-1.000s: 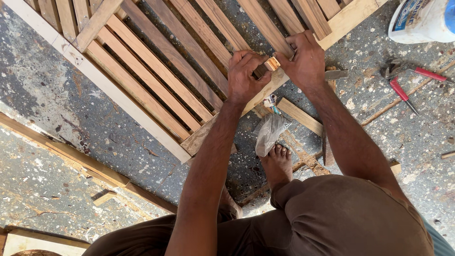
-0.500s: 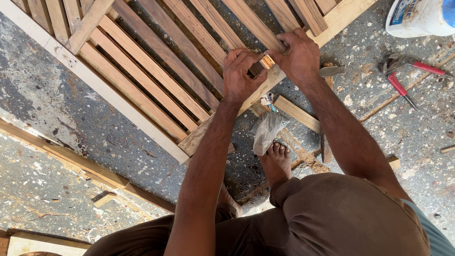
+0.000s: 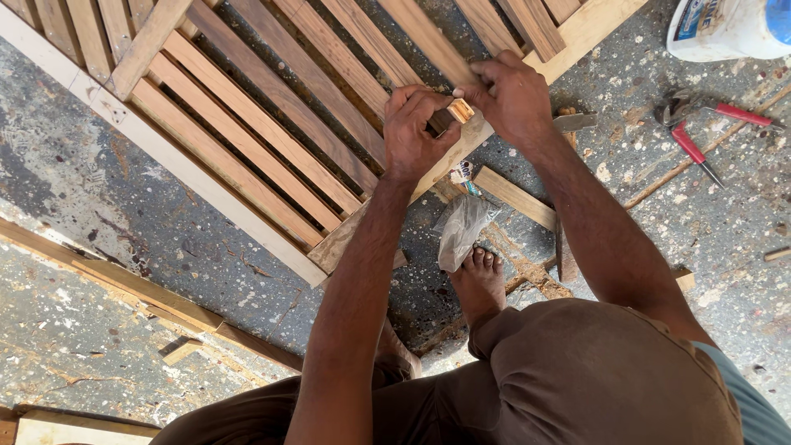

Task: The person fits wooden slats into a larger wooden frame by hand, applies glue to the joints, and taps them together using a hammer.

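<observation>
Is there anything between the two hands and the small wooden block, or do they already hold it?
Nothing visible stands between them. The left hand and the right hand both pinch the small wooden block directly, just above the edge rail of the slatted wooden frame. The pliers lie apart on the floor.

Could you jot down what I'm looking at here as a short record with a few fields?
Place: speckled concrete floor
Main piece: slatted wooden frame lying flat
Left hand: pinches a small wood block at the frame's edge
Right hand: grips the same block
Nearby: red-handled pliers, white tub, loose wood strip, crumpled plastic bag
Foot: bare, beside the bag
</observation>
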